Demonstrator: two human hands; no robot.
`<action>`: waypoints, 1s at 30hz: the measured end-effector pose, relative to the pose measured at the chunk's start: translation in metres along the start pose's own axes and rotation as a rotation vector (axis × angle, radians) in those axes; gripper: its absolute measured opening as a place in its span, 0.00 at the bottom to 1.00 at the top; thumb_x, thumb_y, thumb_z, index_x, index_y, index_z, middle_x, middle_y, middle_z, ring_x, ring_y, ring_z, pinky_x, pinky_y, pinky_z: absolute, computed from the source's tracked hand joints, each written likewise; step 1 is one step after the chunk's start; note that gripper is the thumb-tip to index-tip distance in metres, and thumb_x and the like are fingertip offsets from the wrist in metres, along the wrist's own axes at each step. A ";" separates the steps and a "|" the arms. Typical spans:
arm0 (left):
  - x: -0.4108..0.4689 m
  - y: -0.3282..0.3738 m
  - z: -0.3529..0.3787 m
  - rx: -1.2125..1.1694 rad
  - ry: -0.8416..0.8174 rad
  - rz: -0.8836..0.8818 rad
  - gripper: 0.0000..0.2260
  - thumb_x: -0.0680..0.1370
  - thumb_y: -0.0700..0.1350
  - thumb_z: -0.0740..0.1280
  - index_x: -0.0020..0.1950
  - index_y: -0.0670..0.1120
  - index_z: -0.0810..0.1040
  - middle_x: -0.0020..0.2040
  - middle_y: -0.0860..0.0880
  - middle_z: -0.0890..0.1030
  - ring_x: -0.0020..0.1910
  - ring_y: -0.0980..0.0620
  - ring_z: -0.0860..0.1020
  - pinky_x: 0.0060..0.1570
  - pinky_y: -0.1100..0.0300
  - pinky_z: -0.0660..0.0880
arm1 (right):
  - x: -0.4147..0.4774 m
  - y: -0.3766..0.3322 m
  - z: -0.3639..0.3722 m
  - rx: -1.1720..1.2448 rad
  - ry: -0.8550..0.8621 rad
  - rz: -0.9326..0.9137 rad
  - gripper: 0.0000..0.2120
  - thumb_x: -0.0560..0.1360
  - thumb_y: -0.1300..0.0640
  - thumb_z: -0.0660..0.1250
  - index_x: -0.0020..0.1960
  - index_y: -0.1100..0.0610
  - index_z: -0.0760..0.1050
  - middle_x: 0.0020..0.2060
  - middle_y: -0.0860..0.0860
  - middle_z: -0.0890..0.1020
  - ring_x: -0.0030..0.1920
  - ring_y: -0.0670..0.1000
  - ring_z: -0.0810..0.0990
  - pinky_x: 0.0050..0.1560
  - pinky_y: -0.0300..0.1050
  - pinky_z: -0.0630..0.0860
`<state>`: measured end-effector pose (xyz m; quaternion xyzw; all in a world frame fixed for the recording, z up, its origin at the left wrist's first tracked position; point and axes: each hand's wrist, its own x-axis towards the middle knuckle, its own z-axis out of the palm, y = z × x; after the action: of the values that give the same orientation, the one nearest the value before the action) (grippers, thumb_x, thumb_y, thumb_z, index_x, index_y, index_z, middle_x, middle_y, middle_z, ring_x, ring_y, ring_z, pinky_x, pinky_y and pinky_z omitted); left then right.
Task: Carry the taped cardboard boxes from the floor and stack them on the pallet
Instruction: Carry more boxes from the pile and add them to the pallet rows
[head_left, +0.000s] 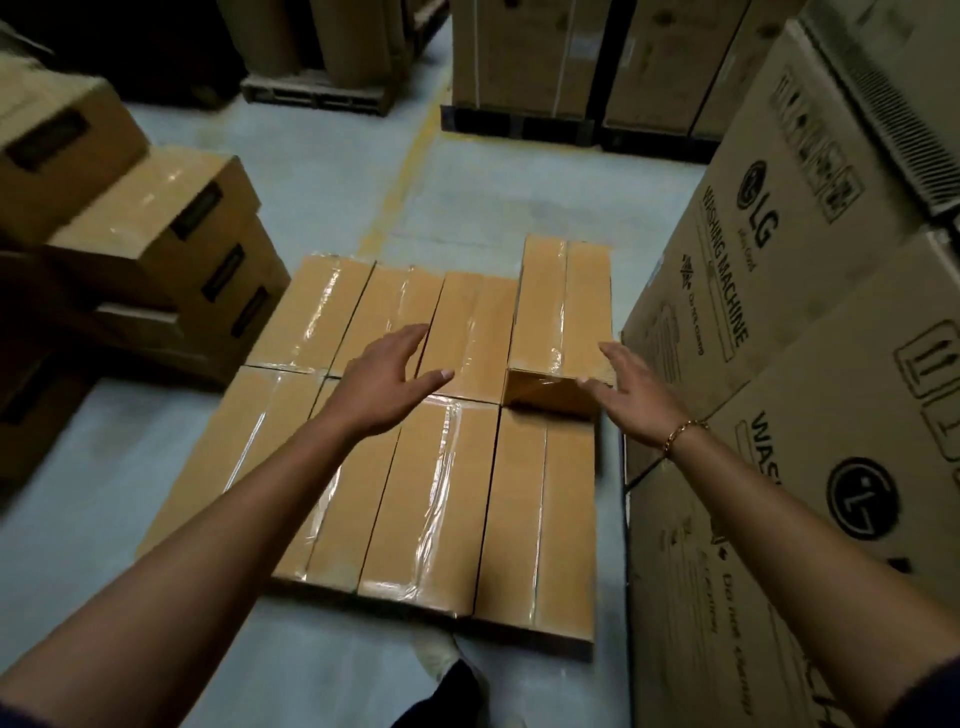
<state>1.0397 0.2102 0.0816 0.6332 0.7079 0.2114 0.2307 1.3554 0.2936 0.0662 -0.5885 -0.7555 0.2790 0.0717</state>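
Several long taped cardboard boxes (431, 499) lie side by side in two rows, forming a flat layer low in front of me; whatever is under them is hidden. One more taped box (563, 306) rests on top of the far right corner of that layer. My left hand (387, 382) hovers open above the middle of the layer, fingers spread, holding nothing. My right hand (636, 395), with a bracelet at the wrist, is open just right of the raised box's near end, apart from it or barely touching.
Tall washing-machine cartons (779, 322) stand close on the right. A stack of brown boxes with handle slots (182, 244) sits at the left. More cartons on dark pallets (566, 124) stand at the back. My shoe (441, 657) shows at the layer's near edge.
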 end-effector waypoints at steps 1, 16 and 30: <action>-0.015 0.002 -0.010 0.001 0.026 0.002 0.34 0.80 0.63 0.64 0.82 0.52 0.58 0.81 0.50 0.62 0.79 0.47 0.61 0.75 0.41 0.62 | -0.013 -0.004 -0.005 -0.004 0.014 -0.013 0.35 0.80 0.35 0.58 0.81 0.49 0.55 0.81 0.50 0.57 0.79 0.54 0.59 0.75 0.65 0.60; -0.189 -0.061 -0.136 -0.031 0.322 -0.143 0.34 0.80 0.65 0.63 0.82 0.54 0.59 0.81 0.49 0.62 0.80 0.46 0.59 0.75 0.37 0.60 | -0.099 -0.143 -0.001 -0.080 0.063 -0.253 0.34 0.80 0.36 0.59 0.81 0.49 0.56 0.81 0.49 0.58 0.79 0.52 0.58 0.76 0.59 0.59; -0.298 -0.298 -0.318 0.015 0.379 -0.328 0.35 0.78 0.69 0.61 0.81 0.54 0.61 0.81 0.51 0.63 0.80 0.48 0.59 0.76 0.41 0.61 | -0.053 -0.430 0.178 -0.002 -0.068 -0.416 0.34 0.79 0.35 0.59 0.81 0.47 0.56 0.80 0.48 0.59 0.79 0.53 0.59 0.76 0.61 0.60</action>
<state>0.6396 -0.1211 0.1787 0.4606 0.8333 0.2810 0.1203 0.9283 0.1188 0.1473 -0.4101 -0.8629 0.2772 0.1017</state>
